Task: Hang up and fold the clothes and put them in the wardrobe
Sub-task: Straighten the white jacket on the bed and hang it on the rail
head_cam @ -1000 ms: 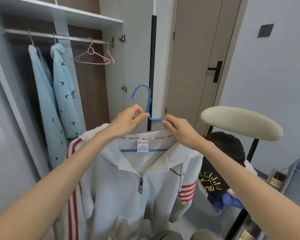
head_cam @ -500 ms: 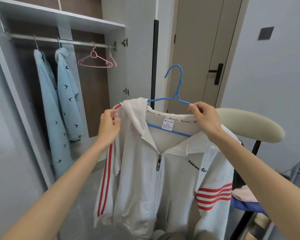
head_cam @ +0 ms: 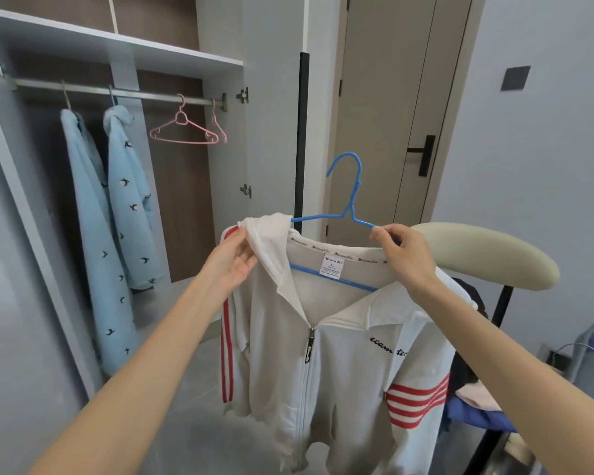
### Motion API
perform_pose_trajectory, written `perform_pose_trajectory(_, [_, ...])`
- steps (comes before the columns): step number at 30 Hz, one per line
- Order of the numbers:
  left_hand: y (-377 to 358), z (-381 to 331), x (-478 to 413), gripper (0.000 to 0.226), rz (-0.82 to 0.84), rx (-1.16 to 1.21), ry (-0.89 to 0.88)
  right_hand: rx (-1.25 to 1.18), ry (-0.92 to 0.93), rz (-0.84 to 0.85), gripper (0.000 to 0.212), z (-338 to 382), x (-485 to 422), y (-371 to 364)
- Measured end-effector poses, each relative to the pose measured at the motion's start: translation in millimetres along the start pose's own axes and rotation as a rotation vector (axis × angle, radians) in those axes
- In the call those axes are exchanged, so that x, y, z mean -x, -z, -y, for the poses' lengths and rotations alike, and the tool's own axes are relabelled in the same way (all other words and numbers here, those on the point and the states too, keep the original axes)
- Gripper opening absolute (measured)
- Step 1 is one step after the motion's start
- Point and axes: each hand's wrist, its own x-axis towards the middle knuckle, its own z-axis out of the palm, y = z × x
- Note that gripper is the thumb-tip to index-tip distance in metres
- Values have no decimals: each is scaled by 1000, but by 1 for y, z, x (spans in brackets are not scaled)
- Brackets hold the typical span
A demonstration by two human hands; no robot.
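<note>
Left grip (head_cam: 234,265) is pinching the white jacket (head_cam: 343,365) at its shoulder; right grip (head_cam: 407,257) is pinching the blue hanger (head_cam: 353,197) arm. Jacket is hanging on the hanger, held right of the open wardrobe (head_cam: 117,46), outside it.

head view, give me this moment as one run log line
step: jacket onto hanger | left hand: grips jacket shoulder | right hand: pinches hanger arm | hook: off rail | rail: two blue tops, pink hangers

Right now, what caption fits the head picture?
Left hand grips a jacket, right hand its blue hanger, by the wardrobe.
</note>
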Motion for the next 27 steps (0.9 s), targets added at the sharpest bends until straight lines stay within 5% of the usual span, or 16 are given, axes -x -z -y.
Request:
perform_pose_trajectory(12, [3, 14, 7, 17, -134, 4, -70, 55, -132, -176, 27, -11, -9, 0])
perform_pose_trajectory(17, [19, 41, 11, 19, -167, -122, 33, 40, -167, -219, 24, -5, -16, 5])
perform_pose_trajectory(27, [62, 100, 9, 17, -242, 3, 292, -29, -192, -245, 22, 24, -40, 16])
